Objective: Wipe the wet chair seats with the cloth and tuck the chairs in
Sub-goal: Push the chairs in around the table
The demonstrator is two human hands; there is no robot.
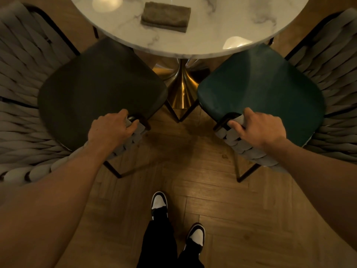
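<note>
both hands on the chair backs, cloth on the desk

herringbone wood floor fills the bottom of the frame, with two black-and-white shoes at lower centre. just above, the left hand curls around the woven grey back rim of the dark chair at centre left, and the right hand grips the same kind of rim on the teal chair at centre right. both seats angle toward a gold pedestal between them, their front edges partly under the round marble desk at the top. the folded brown cloth lies flat on the desk, top centre, well apart from both hands.
</note>
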